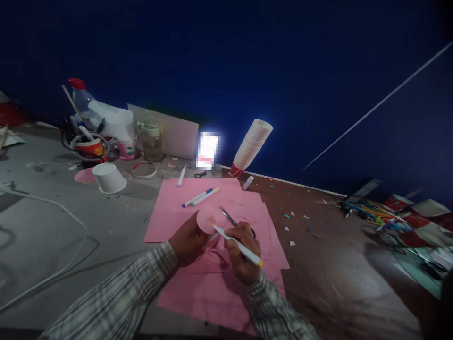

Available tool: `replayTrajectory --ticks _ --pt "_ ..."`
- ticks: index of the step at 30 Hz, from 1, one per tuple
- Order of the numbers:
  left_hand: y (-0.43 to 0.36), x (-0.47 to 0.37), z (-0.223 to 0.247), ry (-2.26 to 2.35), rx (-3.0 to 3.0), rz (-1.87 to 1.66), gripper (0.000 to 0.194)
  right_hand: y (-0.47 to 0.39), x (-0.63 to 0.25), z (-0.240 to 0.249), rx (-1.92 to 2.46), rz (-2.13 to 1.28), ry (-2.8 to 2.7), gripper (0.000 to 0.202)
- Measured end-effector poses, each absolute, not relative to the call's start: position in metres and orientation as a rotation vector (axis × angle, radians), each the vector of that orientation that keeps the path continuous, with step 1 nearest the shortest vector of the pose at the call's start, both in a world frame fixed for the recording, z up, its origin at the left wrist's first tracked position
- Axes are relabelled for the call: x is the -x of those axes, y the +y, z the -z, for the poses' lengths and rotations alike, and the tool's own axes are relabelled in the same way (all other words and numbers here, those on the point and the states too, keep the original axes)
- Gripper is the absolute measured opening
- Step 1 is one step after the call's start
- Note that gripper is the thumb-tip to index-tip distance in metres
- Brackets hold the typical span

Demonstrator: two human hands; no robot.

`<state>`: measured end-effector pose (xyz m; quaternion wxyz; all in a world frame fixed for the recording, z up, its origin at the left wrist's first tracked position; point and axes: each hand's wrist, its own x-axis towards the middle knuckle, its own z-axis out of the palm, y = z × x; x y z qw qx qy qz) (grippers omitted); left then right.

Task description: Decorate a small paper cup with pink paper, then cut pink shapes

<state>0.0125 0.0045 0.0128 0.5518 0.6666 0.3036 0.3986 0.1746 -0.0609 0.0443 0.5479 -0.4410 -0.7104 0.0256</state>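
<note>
My left hand point(187, 240) is closed around a paper cup, with a round pink face point(208, 218) turned up toward me. My right hand point(243, 257) grips a white marker point(252, 256) with a yellow end, and its tip meets or nearly meets the pink face. Behind my right hand lies a pair of scissors point(228, 216), blades pointing away, handles partly hidden. Pink paper sheets point(170, 212) are spread beneath both hands. Two more markers, one blue-capped point(197, 198) and one lighter point(205, 197), rest side by side on the paper.
A white cup point(109, 178) stands upside down at left, near a tape ring point(144, 170) and a glass jar point(152, 143). A leaning cup stack point(252, 145) is at the back beside a blurred bright screen point(207, 150). Craft supplies point(385, 212) clutter the right; a cable point(67, 212) crosses the left.
</note>
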Motion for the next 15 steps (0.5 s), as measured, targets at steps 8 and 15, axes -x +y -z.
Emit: replayTrajectory --ticks 8,15 --pt "0.0045 -0.0136 -0.0134 0.694 -1.559 -0.951 0.032 -0.0632 -0.1800 -0.0457 1.016 -0.209 -1.539 0.017" --pt "0.0040 -0.0132 -0.0132 0.719 -1.531 -0.947 0.033 -0.0634 -0.1789 -0.0415 0.983 -0.218 -1.545 0.018"
